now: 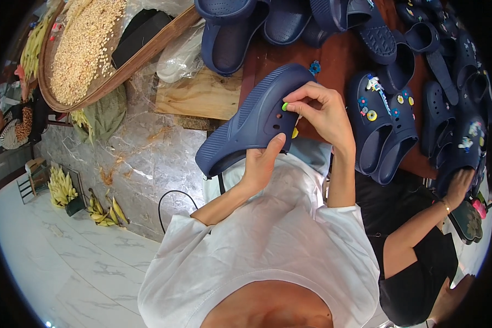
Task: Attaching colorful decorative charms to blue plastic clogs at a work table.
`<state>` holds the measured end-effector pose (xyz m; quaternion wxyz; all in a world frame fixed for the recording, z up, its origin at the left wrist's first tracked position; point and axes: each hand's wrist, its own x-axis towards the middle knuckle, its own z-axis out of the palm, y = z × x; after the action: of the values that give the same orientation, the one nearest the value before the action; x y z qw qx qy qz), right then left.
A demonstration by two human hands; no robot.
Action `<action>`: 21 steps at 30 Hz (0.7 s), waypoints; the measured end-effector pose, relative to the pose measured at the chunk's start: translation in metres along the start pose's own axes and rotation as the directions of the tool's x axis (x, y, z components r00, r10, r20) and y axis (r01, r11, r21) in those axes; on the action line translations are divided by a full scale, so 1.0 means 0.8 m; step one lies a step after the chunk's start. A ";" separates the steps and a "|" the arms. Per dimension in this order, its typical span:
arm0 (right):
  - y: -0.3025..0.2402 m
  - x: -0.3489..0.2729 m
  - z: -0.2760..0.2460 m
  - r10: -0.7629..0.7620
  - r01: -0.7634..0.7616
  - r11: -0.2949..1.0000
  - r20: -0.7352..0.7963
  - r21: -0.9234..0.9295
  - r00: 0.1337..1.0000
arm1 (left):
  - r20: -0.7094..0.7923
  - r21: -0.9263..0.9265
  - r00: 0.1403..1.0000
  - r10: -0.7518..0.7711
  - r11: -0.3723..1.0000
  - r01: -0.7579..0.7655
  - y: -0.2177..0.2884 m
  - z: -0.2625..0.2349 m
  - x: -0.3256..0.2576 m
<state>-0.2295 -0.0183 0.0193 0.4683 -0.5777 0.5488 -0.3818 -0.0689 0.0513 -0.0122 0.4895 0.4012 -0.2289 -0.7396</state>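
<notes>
A navy-blue foam clog (pixel 251 117) is held tilted in front of my chest, with its side turned toward me and round holes in its upper. My left hand (pixel 261 167) grips the clog by its lower edge, thumb on the outside; its other fingers are hidden. Between the thumb and fingertips of my right hand (pixel 329 113) is a small bright-green shoe charm (pixel 285 106), at one of the holes. A blue flower charm (pixel 315 67) shows just past the clog's upper edge. Something small and yellow (pixel 295 133) peeks out beside the clog.
Navy clogs crowd the reddish-brown table (pixel 268 56); a pair (pixel 380 131) on the right carries colourful charms. A tray of corn kernels (pixel 82 60) is at upper left. To my right, a co-worker's hand (pixel 460 188) touches another clog. Corn cobs (pixel 62 187) lie on the floor at left.
</notes>
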 end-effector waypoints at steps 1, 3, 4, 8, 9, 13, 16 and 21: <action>-0.003 0.000 0.000 0.002 -0.002 1.000 -0.001 0.000 1.000 | 0.012 0.023 1.000 0.023 0.999 -0.023 0.000 0.000 0.000; -0.010 -0.001 0.003 0.063 -0.065 0.996 -0.023 -0.066 0.998 | 0.025 0.047 0.999 0.044 0.998 -0.045 -0.002 -0.001 0.000; -0.011 0.000 0.002 0.065 -0.066 0.996 -0.024 -0.065 0.998 | 0.010 0.060 0.999 0.039 0.997 -0.039 -0.004 -0.002 0.000; -0.015 0.001 0.000 0.095 -0.096 0.987 -0.014 -0.130 0.995 | 0.003 0.079 0.999 0.044 0.996 -0.044 0.001 0.002 -0.002; -0.016 0.001 0.000 0.127 -0.129 0.978 -0.019 -0.162 0.992 | 0.001 0.079 0.999 0.043 0.996 -0.043 -0.001 -0.001 -0.002; -0.016 0.005 -0.002 0.162 -0.161 0.963 -0.015 -0.218 0.987 | 0.000 0.158 0.999 0.039 0.987 -0.038 -0.006 -0.010 -0.002; -0.014 0.008 0.000 0.146 -0.146 0.968 -0.015 -0.206 0.989 | -0.008 0.127 1.000 0.017 0.992 -0.016 0.001 -0.007 0.000; -0.001 0.008 0.031 -0.165 0.147 0.979 -0.125 -0.141 0.978 | -0.066 -0.144 0.998 -0.005 0.990 -0.005 0.018 -0.012 0.011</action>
<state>-0.2047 -0.0218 0.0125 0.3595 -0.6210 0.5563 -0.4191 -0.0554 0.0382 -0.0104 0.5246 0.3889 -0.1585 -0.7405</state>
